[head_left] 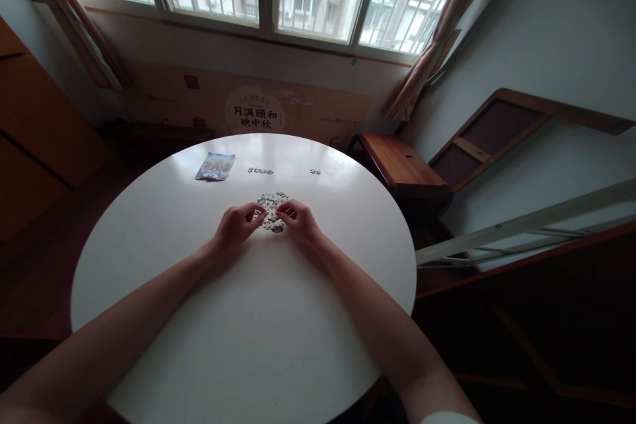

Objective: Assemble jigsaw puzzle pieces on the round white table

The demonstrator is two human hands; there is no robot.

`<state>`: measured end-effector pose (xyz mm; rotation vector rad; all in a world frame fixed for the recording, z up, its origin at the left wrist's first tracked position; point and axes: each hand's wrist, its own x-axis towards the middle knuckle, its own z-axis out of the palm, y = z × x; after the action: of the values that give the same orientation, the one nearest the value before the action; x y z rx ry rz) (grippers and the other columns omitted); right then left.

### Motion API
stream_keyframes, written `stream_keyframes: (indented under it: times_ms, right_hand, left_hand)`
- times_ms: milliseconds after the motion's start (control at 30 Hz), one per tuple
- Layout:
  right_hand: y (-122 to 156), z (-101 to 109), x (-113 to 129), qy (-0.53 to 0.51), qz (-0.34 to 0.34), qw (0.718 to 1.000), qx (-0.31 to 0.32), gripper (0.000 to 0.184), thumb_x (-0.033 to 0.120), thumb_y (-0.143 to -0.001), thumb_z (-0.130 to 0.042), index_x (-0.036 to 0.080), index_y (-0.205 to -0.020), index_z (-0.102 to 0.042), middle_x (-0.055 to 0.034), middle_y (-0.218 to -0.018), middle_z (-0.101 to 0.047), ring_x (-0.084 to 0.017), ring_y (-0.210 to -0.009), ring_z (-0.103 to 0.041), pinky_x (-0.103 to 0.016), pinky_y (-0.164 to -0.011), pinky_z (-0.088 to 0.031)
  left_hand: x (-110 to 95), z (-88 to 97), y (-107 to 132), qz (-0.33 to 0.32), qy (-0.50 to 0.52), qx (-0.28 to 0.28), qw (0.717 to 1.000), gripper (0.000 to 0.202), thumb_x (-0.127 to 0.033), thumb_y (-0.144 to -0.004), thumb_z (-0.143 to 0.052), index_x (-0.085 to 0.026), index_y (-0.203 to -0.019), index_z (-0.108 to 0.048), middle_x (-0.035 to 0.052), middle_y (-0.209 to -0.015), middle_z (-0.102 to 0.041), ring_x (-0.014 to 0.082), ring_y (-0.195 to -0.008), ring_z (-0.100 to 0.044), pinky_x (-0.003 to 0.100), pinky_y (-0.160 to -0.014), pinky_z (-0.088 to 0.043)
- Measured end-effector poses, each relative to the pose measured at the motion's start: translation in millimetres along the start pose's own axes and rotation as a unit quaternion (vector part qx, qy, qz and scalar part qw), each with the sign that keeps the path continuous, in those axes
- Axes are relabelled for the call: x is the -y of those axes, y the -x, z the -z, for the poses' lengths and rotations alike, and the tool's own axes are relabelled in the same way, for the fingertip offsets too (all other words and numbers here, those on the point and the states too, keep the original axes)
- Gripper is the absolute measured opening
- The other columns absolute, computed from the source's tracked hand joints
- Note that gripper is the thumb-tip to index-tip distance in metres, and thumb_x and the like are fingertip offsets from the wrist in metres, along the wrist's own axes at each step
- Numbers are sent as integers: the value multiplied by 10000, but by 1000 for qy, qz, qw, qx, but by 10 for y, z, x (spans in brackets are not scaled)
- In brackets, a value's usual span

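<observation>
A loose pile of small jigsaw puzzle pieces point(272, 199) lies on the white round table point(213, 338). At the pile's left edge is my left hand point(238, 222), thumb and fingers pinched around what looks like a bluish puzzle piece point(257, 214). My right hand point(299, 218) is at the right edge, its thumb and index finger closed together low over the pieces. Whatever is between those right fingertips is too small to make out. A few darker pieces point(277, 228) lie on the near side of the pile, between the hands.
Beyond the pile lie a row of puzzle pieces point(261, 171) and a smaller group of pieces point(315, 171). A colourful picture packet point(216, 167) rests at the back left of the table. A wooden stool point(402, 162) stands past the right edge, under the barred windows.
</observation>
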<state>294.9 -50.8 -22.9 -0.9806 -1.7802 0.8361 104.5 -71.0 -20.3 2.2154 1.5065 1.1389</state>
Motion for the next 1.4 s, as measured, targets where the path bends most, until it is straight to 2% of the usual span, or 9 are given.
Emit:
stream_keyframes:
  times_ms: [367, 1167, 1400]
  right_hand:
    - [-2, -9, -23, -8, 9, 1000, -4, 96, 245, -784, -634, 152, -790, -656, -23, -775, -645, -101, -649, -573, -226, -624, -462]
    - [6, -14, -46, 13, 15, 1000, -1, 144, 304, -806, -616, 165, -799, -655, -21, -752, -643, -112, -644, -560, -238, -622, -461]
    - [12, -13, 2, 11, 4, 1000, 5, 162, 315, -810, -607, 157, -803, -643, -20, -733, -647, -104, -621, -556, -227, -601, -457]
  left_hand:
    - [7, -9, -1, -4, 5, 0, 1000, 264, -389, -821, -561, -157, -808, -687, -72, -481, -351, 73, -452, -331, 202, -498, -274]
    - [-14, 6, -5, -5, 23, 12, 1000, 264, -391, -817, -564, -152, -785, -673, -72, -482, -334, 70, -450, -310, 199, -483, -265]
    - [1, -7, 2, -4, 15, -6, 1000, 272, -405, -824, -567, -159, -811, -683, -74, -476, -328, 74, -441, -315, 209, -482, -261]
